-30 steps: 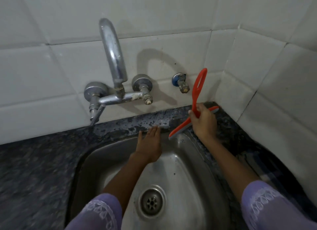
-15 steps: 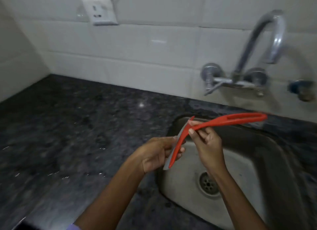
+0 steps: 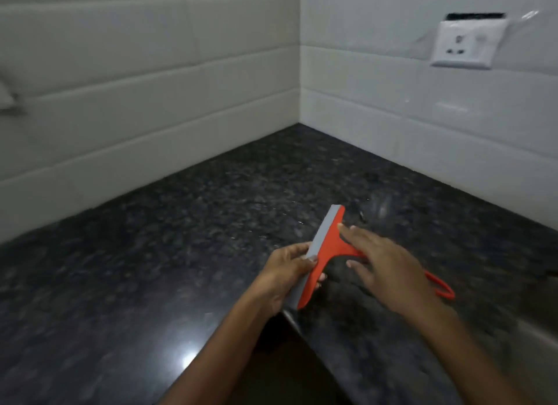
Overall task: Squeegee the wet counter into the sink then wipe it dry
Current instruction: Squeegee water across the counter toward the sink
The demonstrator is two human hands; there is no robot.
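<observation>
An orange squeegee (image 3: 330, 247) with a grey rubber blade is held above the dark speckled granite counter (image 3: 187, 229). My left hand (image 3: 285, 274) grips the near end of the blade. My right hand (image 3: 389, 262) lies over the handle, fingers spread along the orange head; the looped handle end pokes out behind it at the right. Small water drops glint on the counter just beyond the blade. A sliver of the steel sink rim (image 3: 537, 333) shows at the right edge.
White tiled walls meet in a corner (image 3: 299, 102) behind the L-shaped counter. A white wall socket (image 3: 466, 45) sits on the right wall. The counter's inner front edge (image 3: 290, 317) runs under my left wrist.
The view has swung left from the sink and tap to the counter corner. Both hands carried the squeegee along, and its blade now faces the corner.
</observation>
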